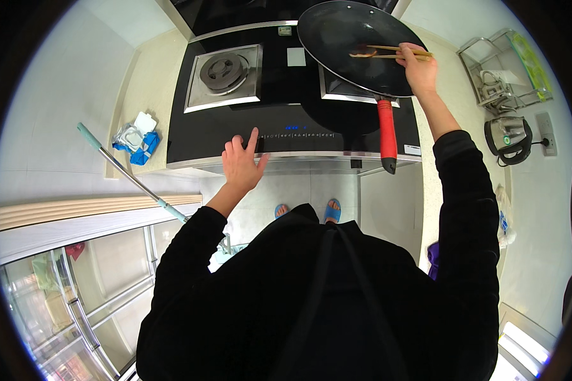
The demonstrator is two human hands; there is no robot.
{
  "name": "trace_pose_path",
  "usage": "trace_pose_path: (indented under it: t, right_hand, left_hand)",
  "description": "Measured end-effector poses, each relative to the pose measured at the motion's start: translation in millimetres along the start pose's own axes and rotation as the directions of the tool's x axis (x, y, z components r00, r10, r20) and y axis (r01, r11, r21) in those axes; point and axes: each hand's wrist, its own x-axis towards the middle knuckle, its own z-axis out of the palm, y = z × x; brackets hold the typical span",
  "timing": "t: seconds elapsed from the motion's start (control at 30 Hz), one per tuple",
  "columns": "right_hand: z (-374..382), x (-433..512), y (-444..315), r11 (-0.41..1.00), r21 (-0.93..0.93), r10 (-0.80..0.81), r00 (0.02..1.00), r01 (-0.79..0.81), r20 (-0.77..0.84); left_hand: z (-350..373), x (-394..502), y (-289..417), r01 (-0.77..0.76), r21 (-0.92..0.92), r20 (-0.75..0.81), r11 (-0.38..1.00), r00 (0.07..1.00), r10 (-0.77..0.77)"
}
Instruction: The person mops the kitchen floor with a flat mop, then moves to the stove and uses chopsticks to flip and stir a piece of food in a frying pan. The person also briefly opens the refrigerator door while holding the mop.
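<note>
My right hand grips a pair of wooden chopsticks over the right side of a dark wok. Their tips meet a small reddish-brown and pale piece of food inside the wok; whether they pinch it I cannot tell. The wok sits over the right burner, and its red handle points towards me with nobody holding it. At the front of the black glass cooktop, my left hand has its index finger extended at the left end of the touch control strip. Blue digits glow above that strip.
On the left are a bare gas burner, an opened blue pack of wipes and a leaning mop pole. An electric kettle and a wire rack stand along the right counter.
</note>
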Motion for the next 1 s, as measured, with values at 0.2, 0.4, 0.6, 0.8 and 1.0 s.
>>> trace_pose_path:
  t: [0.2, 0.4, 0.6, 0.8, 1.0]
  right_hand:
    - [-2, 1, 2, 1.0, 0.017, -0.003, 1.0, 0.003, -0.006]
    - [-3, 2, 4, 0.998, 0.056, 0.028, 0.999, -0.025, -0.042]
    - [-9, 0, -2, 0.999, 0.025, 0.025, 0.999, -0.024, -0.034]
    - [-5, -1, -6, 0.983, -0.023, -0.183, 0.982, 0.182, -0.047]
    - [-15, -6, -16, 0.981, 0.117, -0.144, 0.987, 0.152, -0.072]
  left_hand:
    - [-16, 11, 14, -0.047, -0.122, -0.063, 0.991, 0.997, 0.039]
    - [-21, 23, 71, -0.072, -0.645, 0.028, 0.761, 0.993, 0.118]
    - [-22, 52, 156, 0.724, -0.678, 0.67, -0.13, 0.681, 0.297]
    - [-7, 82, 198, 0.816, -0.294, 0.659, -0.498, 0.551, 0.512]
    - [3, 95, 224, 0.784, -0.212, 0.655, -0.583, 0.557, 0.511]
